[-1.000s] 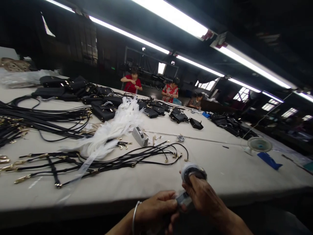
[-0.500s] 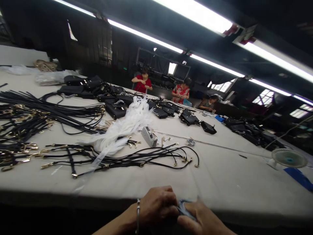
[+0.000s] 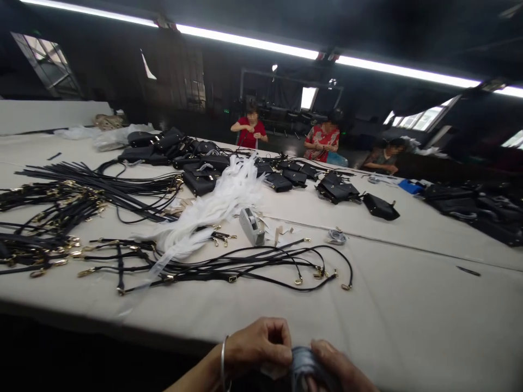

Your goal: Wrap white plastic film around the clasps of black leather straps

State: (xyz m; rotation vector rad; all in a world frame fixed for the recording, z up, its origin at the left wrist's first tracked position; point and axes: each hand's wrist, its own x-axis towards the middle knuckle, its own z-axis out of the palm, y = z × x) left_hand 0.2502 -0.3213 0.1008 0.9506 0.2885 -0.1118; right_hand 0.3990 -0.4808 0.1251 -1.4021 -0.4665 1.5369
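A shiny grey-blue bundle (image 3: 303, 362), looking like coiled strips or film, is between my hands at the table's near edge. My right hand (image 3: 341, 367) is wrapped round its right side. My left hand (image 3: 261, 345), with a silver bangle at the wrist, pinches at its left edge; a pale scrap shows below these fingers. The lower part of the bundle is cut off by the picture's edge. Beyond my hands lie thin black straps with gold clasps (image 3: 245, 272). A similar small grey coil (image 3: 335, 236) rests farther back on the table.
A grey tape dispenser (image 3: 252, 227) stands beside a heap of white strips (image 3: 204, 218). More black straps (image 3: 102, 185) pile up at left. Black bags (image 3: 200, 179) lie across the far side of the pale table (image 3: 408, 310). Several people (image 3: 250, 130) work at the back.
The view has swung to the right end less and levelled. My left hand's fingers have shifted into a pinch, and more of the grey-blue bundle shows between my hands.
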